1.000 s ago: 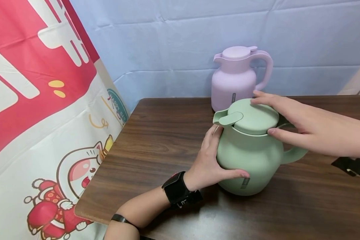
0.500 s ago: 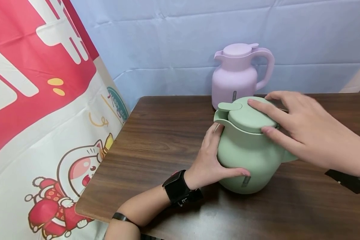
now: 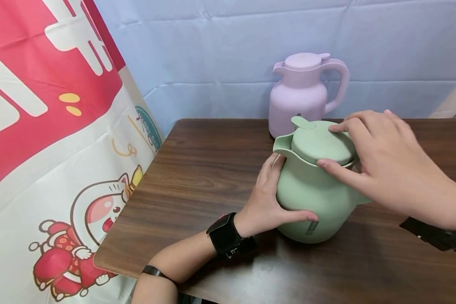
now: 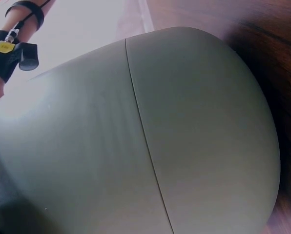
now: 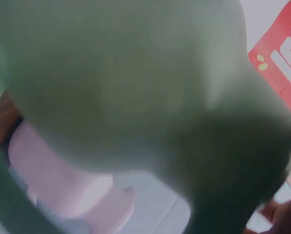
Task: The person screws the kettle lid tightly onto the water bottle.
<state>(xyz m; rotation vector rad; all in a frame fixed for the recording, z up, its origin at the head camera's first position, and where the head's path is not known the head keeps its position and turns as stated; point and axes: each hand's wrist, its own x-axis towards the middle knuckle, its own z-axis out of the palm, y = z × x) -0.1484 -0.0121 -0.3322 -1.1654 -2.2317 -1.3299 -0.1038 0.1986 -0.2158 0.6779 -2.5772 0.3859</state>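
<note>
A light green insulated jug (image 3: pixel 315 190) stands upright on the table. Around the spout side of its body my left hand (image 3: pixel 262 207) is wrapped, thumb across the front. My right hand (image 3: pixel 387 160) holds the jug's round lid (image 3: pixel 321 145), thumb at the near rim and fingers over the far part. The lid sits in the neck, its small tab pointing to the far left, off the spout. Behind my right hand most of the jug's handle is hidden. A seam crosses the jug body (image 4: pixel 135 131) in the left wrist view. Close up and blurred, the jug (image 5: pixel 131 87) fills much of the right wrist view.
Close behind the green jug, a lilac jug (image 3: pixel 298 99) stands at the table's back edge, handle to the right. The dark wooden table (image 3: pixel 197 181) extends to both sides. A pale blue cloth (image 3: pixel 220 55) hangs behind, and a printed red-and-white cloth (image 3: pixel 80 169) hangs at left.
The lid has turned clockwise, its tab swinging from the spout toward the back. My right hand has turned with it, its thumb moving left along the near rim. My left hand keeps its hold.
</note>
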